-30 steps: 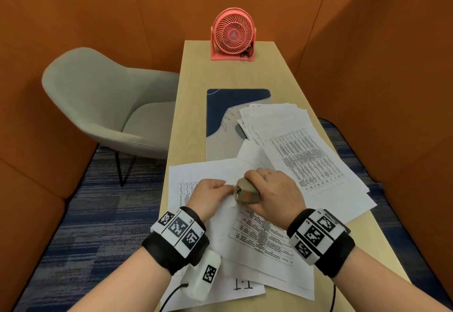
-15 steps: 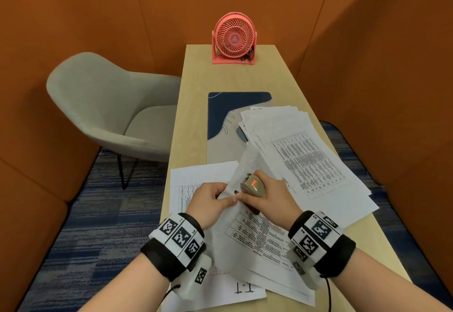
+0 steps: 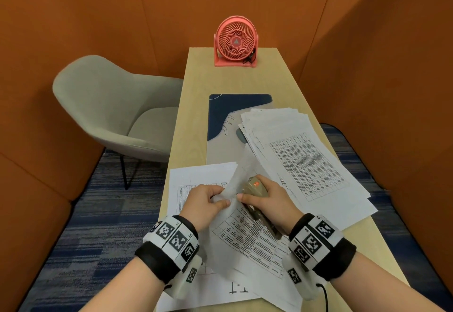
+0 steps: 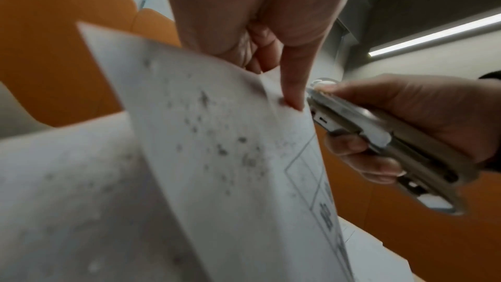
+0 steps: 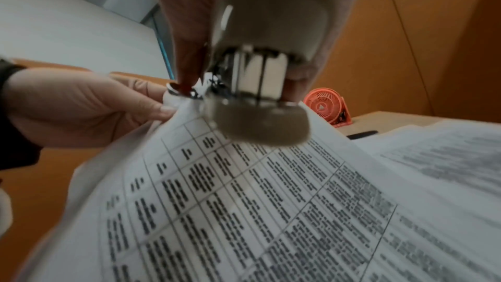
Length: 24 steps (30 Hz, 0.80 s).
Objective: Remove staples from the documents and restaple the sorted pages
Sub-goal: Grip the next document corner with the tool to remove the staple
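My left hand [image 3: 212,197] pinches the lifted corner of a printed document [image 3: 247,233], with a page folded up and back [image 3: 239,179]. My right hand [image 3: 266,195] grips a beige stapler [image 3: 255,186], its front end at that same corner. In the left wrist view the stapler [image 4: 385,143] sits just right of the left hand's fingers [image 4: 291,85] on the document [image 4: 230,158]. In the right wrist view the stapler [image 5: 260,85] hangs over the document's table print [image 5: 244,201], and the left hand [image 5: 89,104] holds the corner. No staple is visible.
A fanned stack of printed pages [image 3: 301,159] lies to the right. More sheets [image 3: 196,176] lie under the hands. A blue and grey mat [image 3: 220,125] lies mid-table, a pink fan [image 3: 236,41] at the far end. A grey chair [image 3: 117,110] stands left of the narrow wooden table [image 3: 193,115].
The document's corner has been lifted off the table and a page folded back. The stapler has tipped from pressing down on the corner to lying beside it.
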Available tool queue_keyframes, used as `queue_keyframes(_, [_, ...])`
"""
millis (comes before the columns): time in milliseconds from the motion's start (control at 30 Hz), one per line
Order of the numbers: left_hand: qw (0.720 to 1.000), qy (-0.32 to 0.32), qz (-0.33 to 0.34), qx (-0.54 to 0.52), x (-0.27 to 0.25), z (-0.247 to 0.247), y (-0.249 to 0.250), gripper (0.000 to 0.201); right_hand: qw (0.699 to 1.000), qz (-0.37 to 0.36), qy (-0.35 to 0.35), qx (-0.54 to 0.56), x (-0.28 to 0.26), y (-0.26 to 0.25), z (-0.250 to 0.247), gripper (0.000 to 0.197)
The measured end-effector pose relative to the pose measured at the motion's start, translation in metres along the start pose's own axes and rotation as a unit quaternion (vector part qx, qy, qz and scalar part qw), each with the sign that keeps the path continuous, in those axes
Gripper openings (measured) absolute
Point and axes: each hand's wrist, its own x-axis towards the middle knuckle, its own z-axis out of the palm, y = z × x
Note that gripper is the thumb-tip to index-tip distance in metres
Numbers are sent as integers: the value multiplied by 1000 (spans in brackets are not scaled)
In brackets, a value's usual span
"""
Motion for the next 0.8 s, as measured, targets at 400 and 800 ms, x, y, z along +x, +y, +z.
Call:
queue_keyframes(400, [997,60,52,15,-2,9,7,46,982,-53,103,-147,-19,15,-41,32])
queue_keyframes(800, [984,40,97,142,6,34,17,32,861,316,326,-231,-143,133,-196,36])
